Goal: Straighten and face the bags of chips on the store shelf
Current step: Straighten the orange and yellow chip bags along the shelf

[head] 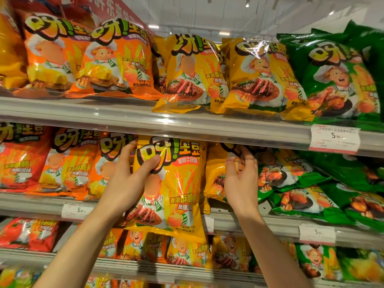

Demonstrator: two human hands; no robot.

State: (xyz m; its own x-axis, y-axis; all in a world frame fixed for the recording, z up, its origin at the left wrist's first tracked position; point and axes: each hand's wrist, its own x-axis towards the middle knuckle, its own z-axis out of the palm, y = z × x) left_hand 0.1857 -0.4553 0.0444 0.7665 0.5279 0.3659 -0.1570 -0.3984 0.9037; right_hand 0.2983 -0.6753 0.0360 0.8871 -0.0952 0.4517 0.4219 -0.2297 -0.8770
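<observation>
— Which way is the bag standing?
— My left hand (126, 179) grips the yellow bag (172, 183) upright, front outward, hanging past the middle shelf (270, 223) edge.
— And the other hand?
— My right hand (241, 179) pinches a second yellow bag (214, 173), crowded against the green bags (301, 183).

Chip bags (174, 183) are glossy, crinkled plastic film with bright glare; shelf edges (145, 119) carry smooth clear plastic strips over grey metal; price tags (334, 139) are matt paper.
</observation>
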